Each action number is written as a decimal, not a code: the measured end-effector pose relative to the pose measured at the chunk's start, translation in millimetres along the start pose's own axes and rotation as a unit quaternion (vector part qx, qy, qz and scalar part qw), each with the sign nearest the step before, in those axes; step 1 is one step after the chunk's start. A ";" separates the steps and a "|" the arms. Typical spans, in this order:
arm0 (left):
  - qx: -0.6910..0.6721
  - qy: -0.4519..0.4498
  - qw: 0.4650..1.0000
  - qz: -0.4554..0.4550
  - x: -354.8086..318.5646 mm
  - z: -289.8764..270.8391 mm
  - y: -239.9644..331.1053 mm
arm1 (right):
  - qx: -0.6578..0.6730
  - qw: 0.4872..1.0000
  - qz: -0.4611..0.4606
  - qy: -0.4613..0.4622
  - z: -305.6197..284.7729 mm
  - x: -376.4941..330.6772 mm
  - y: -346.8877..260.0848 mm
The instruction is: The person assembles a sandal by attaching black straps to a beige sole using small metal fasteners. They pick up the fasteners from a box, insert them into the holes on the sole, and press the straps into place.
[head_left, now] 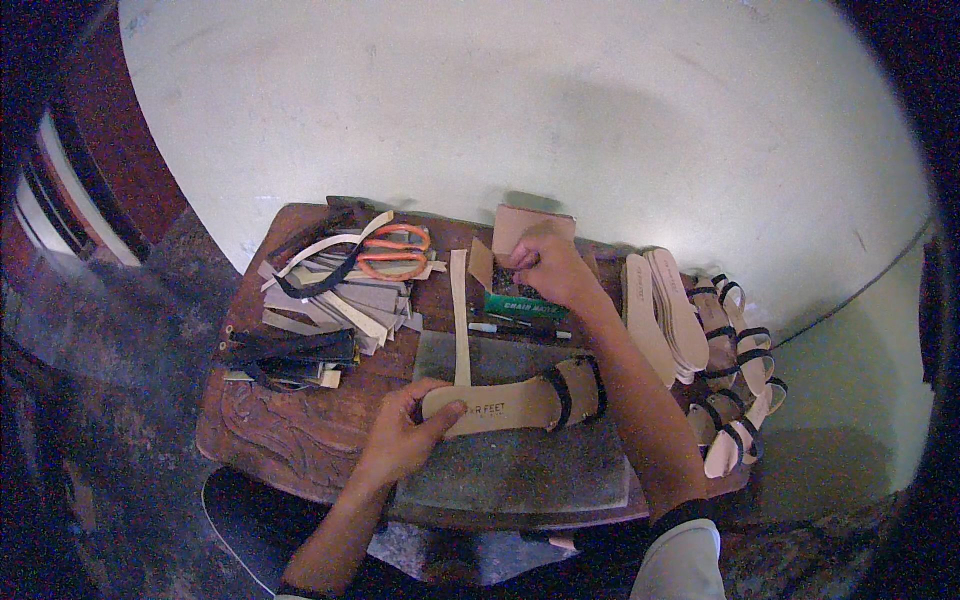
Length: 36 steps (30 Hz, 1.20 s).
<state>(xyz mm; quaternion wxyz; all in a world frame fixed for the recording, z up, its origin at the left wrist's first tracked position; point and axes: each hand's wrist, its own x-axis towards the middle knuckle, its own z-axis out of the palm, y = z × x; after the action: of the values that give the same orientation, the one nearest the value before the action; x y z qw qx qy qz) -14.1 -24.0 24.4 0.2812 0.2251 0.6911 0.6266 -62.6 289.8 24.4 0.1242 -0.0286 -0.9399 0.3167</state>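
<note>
My left hand [402, 437] grips the heel end of a beige sandal [512, 407], thumb on top and fingers underneath. Two black straps cross the sandal's toe end, which points right. Farther back, my right hand [553, 268] is at a small green cardboard box [497, 303] with its flaps raised. The fingers of that hand are pinched together over the opening; whatever is between them is too small to make out. Dark small pieces show inside the box, their kind unclear. A pale strip [460, 320] runs from beside the box toward the sandal.
Under the sandal lies a dark grey board [500, 475] on the carved wooden table [290, 440]. Orange-handled scissors [395, 250] rest on cut strips [345, 300] at left, near black straps [290, 355]. Pens [515, 330], stacked insoles [670, 315] and strapped sandals [740, 350] stand rightward. A pale wall [450, 120] rises behind.
</note>
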 end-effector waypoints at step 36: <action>-0.037 0.019 0.998 0.044 0.3 0.0 -10.6 | 0.252 0.963 0.096 -0.013 26.4 -132.7 -142.3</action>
<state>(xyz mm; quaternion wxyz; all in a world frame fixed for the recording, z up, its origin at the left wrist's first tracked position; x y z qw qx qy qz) -13.8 -25.1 13.8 0.2483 0.2331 0.6621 0.6675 62.7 143.2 61.3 0.0845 -0.0827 -0.8238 0.5544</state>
